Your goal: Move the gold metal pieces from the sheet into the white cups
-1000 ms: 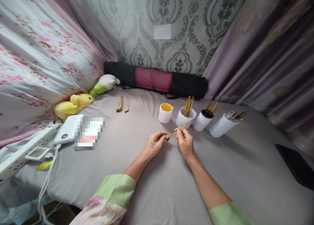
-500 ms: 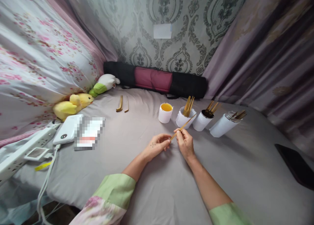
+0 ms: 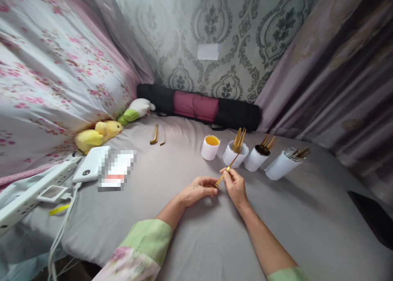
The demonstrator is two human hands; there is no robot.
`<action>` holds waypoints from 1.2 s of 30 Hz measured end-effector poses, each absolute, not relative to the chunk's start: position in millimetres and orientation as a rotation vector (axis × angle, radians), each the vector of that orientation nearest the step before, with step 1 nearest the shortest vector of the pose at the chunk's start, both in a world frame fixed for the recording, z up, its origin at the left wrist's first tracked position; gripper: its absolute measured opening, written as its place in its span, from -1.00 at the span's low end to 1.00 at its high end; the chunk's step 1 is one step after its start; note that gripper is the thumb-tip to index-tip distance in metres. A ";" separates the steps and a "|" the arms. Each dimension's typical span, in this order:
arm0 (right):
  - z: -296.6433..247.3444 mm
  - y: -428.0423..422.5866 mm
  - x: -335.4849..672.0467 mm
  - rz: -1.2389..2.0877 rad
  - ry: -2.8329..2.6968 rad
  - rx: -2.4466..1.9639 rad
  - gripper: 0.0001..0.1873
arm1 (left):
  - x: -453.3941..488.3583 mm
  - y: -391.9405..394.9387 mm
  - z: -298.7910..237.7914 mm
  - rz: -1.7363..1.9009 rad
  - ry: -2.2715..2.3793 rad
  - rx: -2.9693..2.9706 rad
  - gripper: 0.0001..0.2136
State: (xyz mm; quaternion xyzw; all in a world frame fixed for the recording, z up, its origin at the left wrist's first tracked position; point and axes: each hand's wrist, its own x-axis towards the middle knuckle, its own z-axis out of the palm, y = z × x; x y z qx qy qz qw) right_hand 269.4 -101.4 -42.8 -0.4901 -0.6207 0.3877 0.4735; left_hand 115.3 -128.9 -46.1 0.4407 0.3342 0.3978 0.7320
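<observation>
My left hand [image 3: 201, 189] pinches the lower end of a slim gold-coloured utensil [image 3: 227, 170] between thumb and fingers. Higher up the same piece, the fingers of my right hand [image 3: 235, 185] are closed around it. It slants up to the right, its thin tip in front of a white-wrapped cup [image 3: 227, 157] that holds several upright gold utensils [image 3: 238, 139]. Fingers partly cover the lower end, so I cannot tell its kind. To the left of that cup stands a white-wrapped cup with a yellow inside [image 3: 210, 150].
Rightward are a dark-lined cup [image 3: 254, 162] and a tilted jar [image 3: 278, 168], both holding utensils. More gold utensils [image 3: 154, 134] lie on the grey sheet [image 3: 147, 170]. Around it are a white power bank [image 3: 92, 163], a power strip [image 3: 39, 185], plush toys [image 3: 101, 134], a long bag [image 3: 196, 106] and a black phone [image 3: 370, 215].
The view has tilted, so everything sits slightly lower and to the right. The utensil stays in both hands, turned so a bright gold face shows and slanting more steeply.
</observation>
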 end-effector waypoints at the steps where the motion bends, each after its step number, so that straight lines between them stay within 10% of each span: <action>1: -41.9 -101.3 269.8 0.944 -1.515 -1.204 -0.69 | 115.6 -129.0 -46.5 0.878 0.723 0.956 -0.63; 36: 57.2 -59.5 326.7 0.926 -1.297 -1.248 -0.59 | 110.2 -131.5 -41.2 0.904 0.758 0.830 -0.65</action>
